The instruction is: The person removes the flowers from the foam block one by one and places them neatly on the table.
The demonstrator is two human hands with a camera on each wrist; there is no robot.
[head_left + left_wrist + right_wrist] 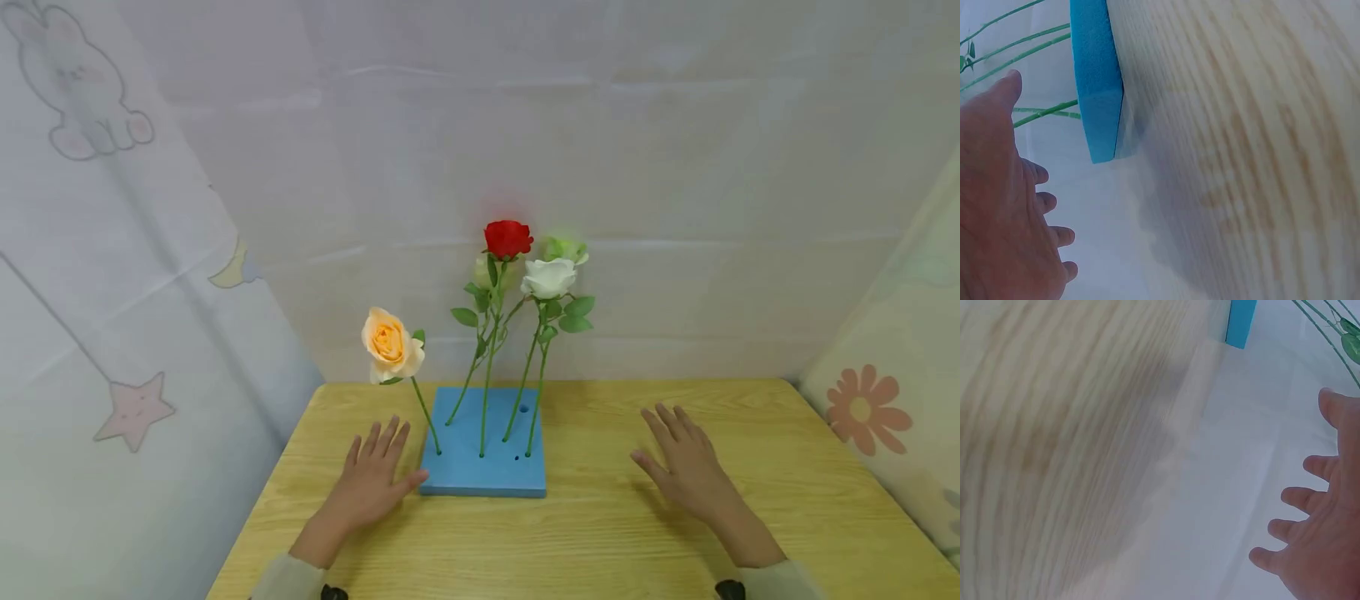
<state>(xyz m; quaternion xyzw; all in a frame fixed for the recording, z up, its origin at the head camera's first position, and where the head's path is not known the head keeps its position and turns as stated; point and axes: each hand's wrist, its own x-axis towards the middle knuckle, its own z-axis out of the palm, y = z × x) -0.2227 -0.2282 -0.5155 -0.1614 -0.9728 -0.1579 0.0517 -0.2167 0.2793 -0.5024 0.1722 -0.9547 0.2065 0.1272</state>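
Observation:
A blue block (480,479) lies on the table with several artificial roses standing in its holes. The peach rose (392,346) leans left at its left side. A red rose (508,239) rises tallest in the middle, partly hiding a cream one behind it. To the right are a white rose (550,278) and a pale green rose (564,249). My left hand (372,483) hovers beside the block's left side, fingers spread, thumb tip near its front left corner. Well to the right of the block, my right hand (692,475) is held over the table, fingers extended and holding nothing.
The wooden table (600,533) reaches back to a pale cloth backdrop (712,208). Printed cloth hangs at the left and right sides. Two bare holes show in the block's right part, one a dark hole (523,409) near the back.

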